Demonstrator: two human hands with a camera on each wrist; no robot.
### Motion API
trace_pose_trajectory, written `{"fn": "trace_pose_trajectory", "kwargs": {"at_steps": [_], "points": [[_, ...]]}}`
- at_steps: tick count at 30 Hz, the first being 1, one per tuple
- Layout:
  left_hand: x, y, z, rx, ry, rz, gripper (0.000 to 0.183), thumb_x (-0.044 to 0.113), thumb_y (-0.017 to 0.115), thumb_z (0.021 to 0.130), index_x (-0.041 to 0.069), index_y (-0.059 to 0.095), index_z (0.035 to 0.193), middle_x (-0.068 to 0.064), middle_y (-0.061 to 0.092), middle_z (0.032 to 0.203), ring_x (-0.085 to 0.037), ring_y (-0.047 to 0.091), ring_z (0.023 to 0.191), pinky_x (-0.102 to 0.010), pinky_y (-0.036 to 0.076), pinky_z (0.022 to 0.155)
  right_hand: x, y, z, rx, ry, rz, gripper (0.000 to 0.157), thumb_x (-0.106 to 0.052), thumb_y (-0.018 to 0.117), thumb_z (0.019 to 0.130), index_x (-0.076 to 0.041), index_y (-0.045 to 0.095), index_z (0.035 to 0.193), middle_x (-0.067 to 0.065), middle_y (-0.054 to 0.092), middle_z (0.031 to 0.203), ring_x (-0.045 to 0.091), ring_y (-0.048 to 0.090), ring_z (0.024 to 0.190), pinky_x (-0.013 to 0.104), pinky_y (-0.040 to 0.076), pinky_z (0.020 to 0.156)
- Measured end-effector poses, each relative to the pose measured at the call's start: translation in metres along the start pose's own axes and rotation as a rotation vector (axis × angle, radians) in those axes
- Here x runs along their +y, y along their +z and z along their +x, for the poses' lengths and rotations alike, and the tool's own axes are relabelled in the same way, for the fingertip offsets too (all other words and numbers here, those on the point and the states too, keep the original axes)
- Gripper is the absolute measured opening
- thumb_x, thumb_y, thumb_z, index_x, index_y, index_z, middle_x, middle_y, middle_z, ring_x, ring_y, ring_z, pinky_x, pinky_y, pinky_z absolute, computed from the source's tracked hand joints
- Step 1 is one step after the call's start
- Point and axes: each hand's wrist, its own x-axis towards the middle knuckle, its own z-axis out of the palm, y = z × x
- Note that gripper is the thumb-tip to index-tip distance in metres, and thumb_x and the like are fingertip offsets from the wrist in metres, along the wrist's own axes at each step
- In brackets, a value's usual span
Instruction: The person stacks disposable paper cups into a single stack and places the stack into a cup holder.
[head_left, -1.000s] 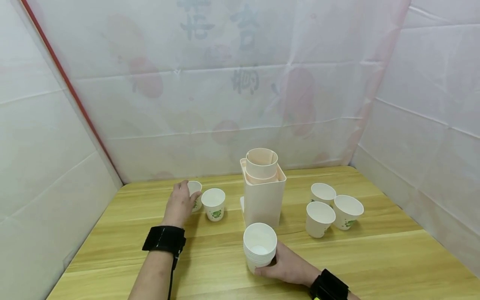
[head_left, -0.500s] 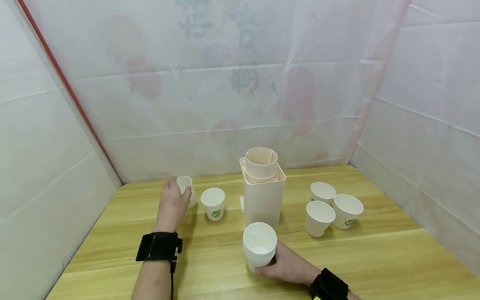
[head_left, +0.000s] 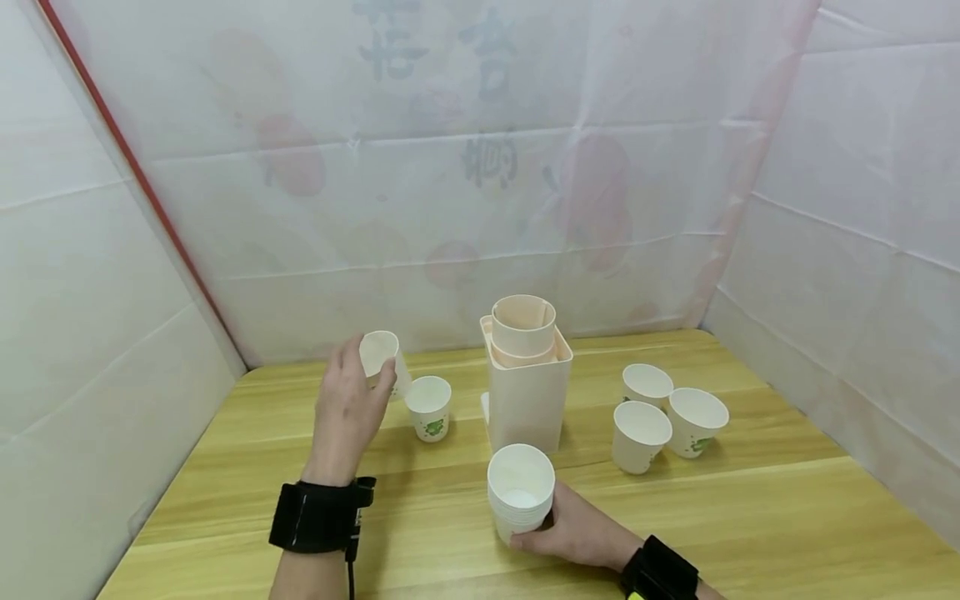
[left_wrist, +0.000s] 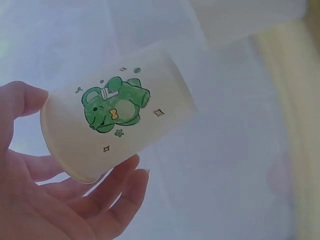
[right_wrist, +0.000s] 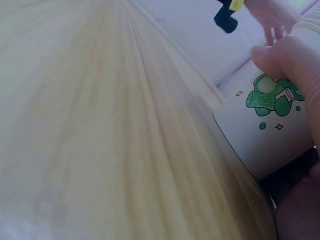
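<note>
Toward the far left of the desk (head_left: 720, 537), the thumb and fingers (left_wrist: 131, 200) of the left hand (head_left: 345, 412) pinch a single paper cup (left_wrist: 117, 112) near its rim, thumb on one side and fingertips on the other. The cup leans, its mouth toward the hand, and looks raised, though its base is hidden in the head view. A light pinch suits it: thin paper dents easily, so the rim should carry the grip without being squeezed out of round. Bringing it upright and clear of the neighbouring cup (head_left: 429, 410), just beside it, would avoid a knock; whether the two touch cannot be told.

Nearer the person, the right hand (head_left: 581, 533) wraps its thumb and fingers around a nested stack of paper cups (head_left: 521, 496), mouth up, close to the desk surface. Keeping that stack level and firmly braced, without crushing its walls, seems the best support.

Behind the stack stands a cream square-sided holder (head_left: 525, 408) with a round tube (head_left: 523, 329) rising from its top. Farther right, a cluster of three cups (head_left: 642, 437) stands upright. White printed sheeting (head_left: 450, 208) hangs behind the desk.
</note>
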Motion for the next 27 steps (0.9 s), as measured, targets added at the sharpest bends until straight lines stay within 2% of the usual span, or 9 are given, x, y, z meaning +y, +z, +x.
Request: {"fn": "trace_pose_trajectory", "kwargs": {"at_steps": [5, 10, 21, 24, 27], "points": [[0.019, -0.014, -0.002, 0.065, 0.068, 0.005, 0.058, 0.036, 0.053, 0.091, 0.003, 0.035, 0.134, -0.021, 0.043, 0.127, -0.034, 0.047, 0.107, -0.051, 0.048, 0.081, 0.0, 0.0, 0.001, 0.0, 0.014, -0.002, 0.066, -0.021, 0.071, 0.08, -0.025, 0.032, 0.132, 0.002, 0.048, 0.125, 0.022, 0.045, 0.113, 0.035, 0.035, 0.097], [0.041, -0.022, -0.008, 0.063, 0.147, -0.059, 0.059, 0.039, 0.053, 0.09, 0.007, 0.034, 0.137, -0.02, 0.042, 0.132, -0.033, 0.043, 0.116, -0.05, 0.044, 0.089, 0.001, -0.001, 0.0, 0.008, 0.032, -0.012, 0.067, -0.022, 0.072, 0.079, -0.025, 0.031, 0.133, 0.002, 0.047, 0.126, 0.021, 0.045, 0.113, 0.037, 0.035, 0.097], [0.088, -0.026, -0.029, -0.022, 0.32, -0.166, 0.057, 0.037, 0.054, 0.09, 0.012, 0.035, 0.137, -0.01, 0.042, 0.134, -0.022, 0.045, 0.115, -0.043, 0.046, 0.088, 0.001, -0.001, 0.0, 0.008, 0.002, -0.019, 0.065, -0.022, 0.072, 0.079, -0.025, 0.034, 0.131, 0.002, 0.049, 0.124, 0.022, 0.046, 0.112, 0.035, 0.036, 0.097], [0.098, -0.025, -0.035, -0.087, 0.362, -0.209, 0.058, 0.039, 0.052, 0.091, 0.013, 0.033, 0.138, -0.007, 0.041, 0.135, -0.018, 0.041, 0.119, -0.039, 0.043, 0.093, 0.002, -0.001, 0.0, 0.006, -0.004, -0.012, 0.064, -0.021, 0.072, 0.079, -0.025, 0.034, 0.131, 0.002, 0.05, 0.123, 0.022, 0.046, 0.112, 0.034, 0.036, 0.097], [0.106, -0.024, -0.041, -0.154, 0.394, -0.273, 0.056, 0.039, 0.053, 0.092, 0.013, 0.033, 0.138, -0.006, 0.043, 0.132, -0.016, 0.043, 0.116, -0.036, 0.044, 0.093, 0.002, -0.001, 0.0, -0.001, -0.025, -0.01, 0.063, -0.021, 0.071, 0.079, -0.024, 0.035, 0.131, 0.004, 0.05, 0.122, 0.023, 0.047, 0.111, 0.035, 0.037, 0.096]]}}
